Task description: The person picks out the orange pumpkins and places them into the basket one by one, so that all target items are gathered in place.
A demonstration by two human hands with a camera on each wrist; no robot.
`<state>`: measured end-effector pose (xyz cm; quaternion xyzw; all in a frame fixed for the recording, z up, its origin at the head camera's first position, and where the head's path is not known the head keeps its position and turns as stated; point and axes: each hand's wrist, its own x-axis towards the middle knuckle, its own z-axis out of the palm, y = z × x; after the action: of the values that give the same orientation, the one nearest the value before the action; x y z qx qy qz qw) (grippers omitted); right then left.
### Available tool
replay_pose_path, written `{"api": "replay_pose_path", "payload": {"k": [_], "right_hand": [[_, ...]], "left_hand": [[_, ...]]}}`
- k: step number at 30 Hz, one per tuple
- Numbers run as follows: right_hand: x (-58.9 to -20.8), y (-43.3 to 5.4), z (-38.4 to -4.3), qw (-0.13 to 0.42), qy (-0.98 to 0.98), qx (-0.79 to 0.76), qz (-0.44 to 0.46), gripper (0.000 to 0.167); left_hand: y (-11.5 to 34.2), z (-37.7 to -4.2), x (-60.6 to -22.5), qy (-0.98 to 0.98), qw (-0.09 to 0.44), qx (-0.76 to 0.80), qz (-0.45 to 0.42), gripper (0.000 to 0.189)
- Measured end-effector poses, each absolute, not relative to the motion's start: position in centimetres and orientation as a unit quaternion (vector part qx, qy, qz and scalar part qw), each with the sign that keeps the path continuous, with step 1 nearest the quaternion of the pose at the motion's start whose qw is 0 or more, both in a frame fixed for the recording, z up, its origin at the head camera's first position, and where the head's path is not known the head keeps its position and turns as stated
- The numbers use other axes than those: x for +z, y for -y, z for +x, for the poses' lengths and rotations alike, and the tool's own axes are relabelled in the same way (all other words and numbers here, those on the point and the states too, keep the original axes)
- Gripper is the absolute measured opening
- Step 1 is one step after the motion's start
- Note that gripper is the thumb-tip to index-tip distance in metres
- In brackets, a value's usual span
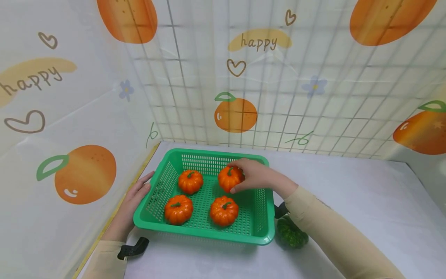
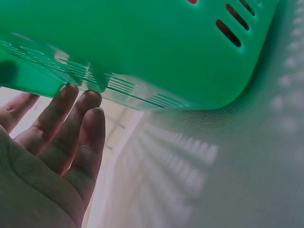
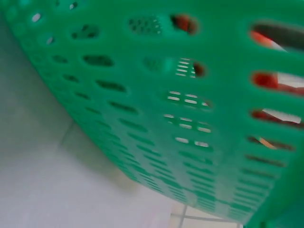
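Note:
A green plastic basket (image 1: 205, 231) with slotted walls stands on the white tabletop. Inside its back right corner, my right hand (image 1: 256, 175) grips a small orange pumpkin (image 1: 227, 180) between thumb and fingers. Three more orange pumpkins, one at the back left (image 1: 190, 182), one at the front left (image 1: 179, 209) and one at the front middle (image 1: 224, 211), sit on the basket floor. At the left side, my left hand (image 1: 129, 207) rests against the rim with fingers extended. The left wrist view has these fingertips (image 2: 90, 97) at the basket's outer wall. The slotted wall (image 3: 142, 109) hides my right hand in the right wrist view.
A dark green, bumpy vegetable-like object (image 1: 292, 233) lies outside the basket's front right corner, partly under my right forearm (image 1: 331, 228). Behind the table rises a wire grid (image 1: 334, 128) covered by a sheet printed with oranges.

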<state>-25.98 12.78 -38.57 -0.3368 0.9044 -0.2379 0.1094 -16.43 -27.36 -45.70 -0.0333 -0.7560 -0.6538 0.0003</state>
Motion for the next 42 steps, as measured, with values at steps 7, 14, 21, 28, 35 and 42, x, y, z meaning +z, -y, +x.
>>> {"api": "replay_pose_path", "payload": {"k": [7,14,21,28,35,42], "right_hand": [[-39.2,-11.7,-26.3,0.126,-0.910,-0.200,-0.339,0.076],[-39.3,-11.4,-26.2,0.135,-0.916,-0.191,-0.327,0.074],[-39.5,-10.9,-26.4,0.147,-0.921,-0.183,-0.310,0.078],[-40.0,-10.6,-26.6,0.150,-0.928,-0.155,-0.305,0.079],[-40.4,-10.7,-26.5,0.138,-0.928,-0.141,-0.317,0.080],[-40.4,-10.7,-26.5,0.136,-0.926,-0.140,-0.322,0.081]], "left_hand": [[27.2,-16.4,-45.6,0.757,-0.002,-0.653,-0.035,0.054],[27.2,-16.4,-45.5,0.758,-0.003,-0.651,-0.036,0.054],[27.3,-16.4,-45.6,0.758,-0.001,-0.652,-0.032,0.054],[27.3,-16.3,-45.6,0.755,0.003,-0.654,-0.037,0.054],[27.1,-16.3,-45.5,0.758,0.001,-0.652,-0.032,0.054],[27.2,-16.4,-45.7,0.762,0.003,-0.646,-0.032,0.054]]}}
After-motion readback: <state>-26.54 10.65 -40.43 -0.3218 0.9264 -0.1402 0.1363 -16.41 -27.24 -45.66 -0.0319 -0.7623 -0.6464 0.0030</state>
